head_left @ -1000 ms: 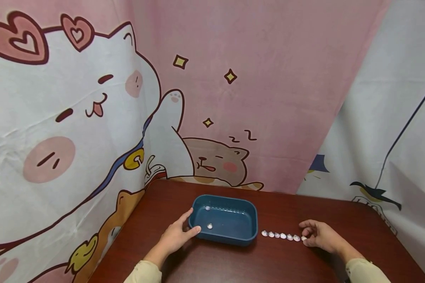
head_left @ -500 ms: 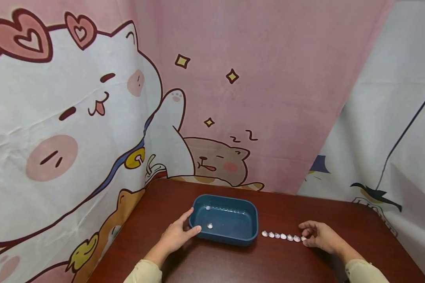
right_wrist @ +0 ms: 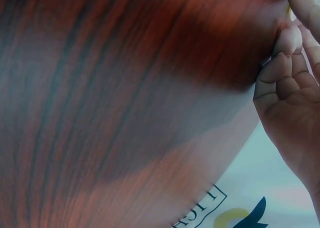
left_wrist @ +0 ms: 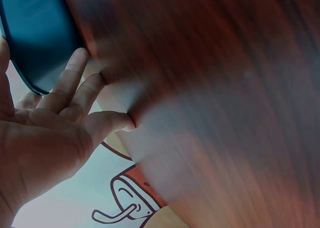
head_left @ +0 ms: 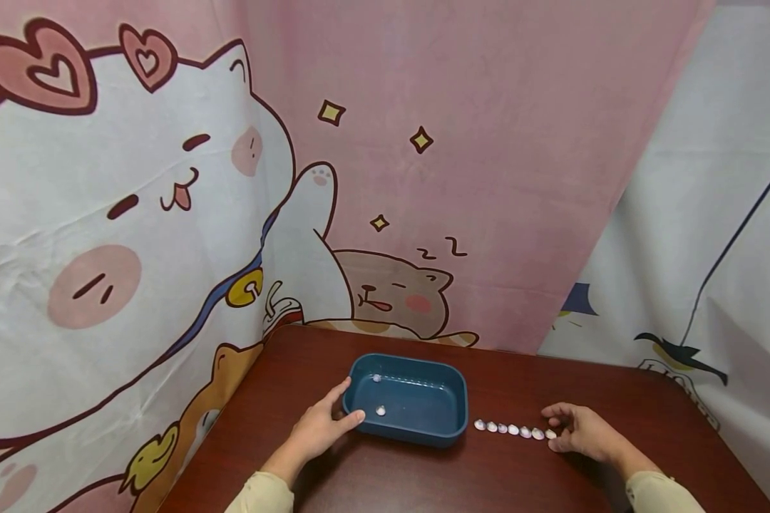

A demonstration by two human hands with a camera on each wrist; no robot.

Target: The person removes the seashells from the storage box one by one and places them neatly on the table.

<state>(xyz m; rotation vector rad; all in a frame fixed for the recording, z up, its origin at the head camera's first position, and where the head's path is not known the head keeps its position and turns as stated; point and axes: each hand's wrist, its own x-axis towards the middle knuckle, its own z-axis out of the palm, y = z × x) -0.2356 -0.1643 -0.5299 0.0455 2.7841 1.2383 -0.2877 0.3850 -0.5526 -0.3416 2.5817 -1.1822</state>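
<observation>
A blue plastic box [head_left: 417, 434] stands on the table with two small whitish shell-like pieces [head_left: 381, 411] inside, apart from each other. My left hand [head_left: 319, 427] holds its left end, thumb at the near side and index finger at the left rim; in the left wrist view the other fingers [left_wrist: 75, 70] extend beside the box. Several similar shell-like pieces [head_left: 513, 429] form a row to the box's right. At the row's right end, my right hand [head_left: 584, 431] has its thumb beside the last shell-like piece [head_left: 550, 434], the index finger lifted apart from it.
The dark red wooden table [head_left: 436, 477] reaches to a pink and white cartoon-printed curtain [head_left: 488, 178] at the back and sides. Bare tabletop shows in front of the box and the row.
The right thumb and fingers have parted slightly, and the last shell-like piece shows more fully. The left hand and the box stay where they were.
</observation>
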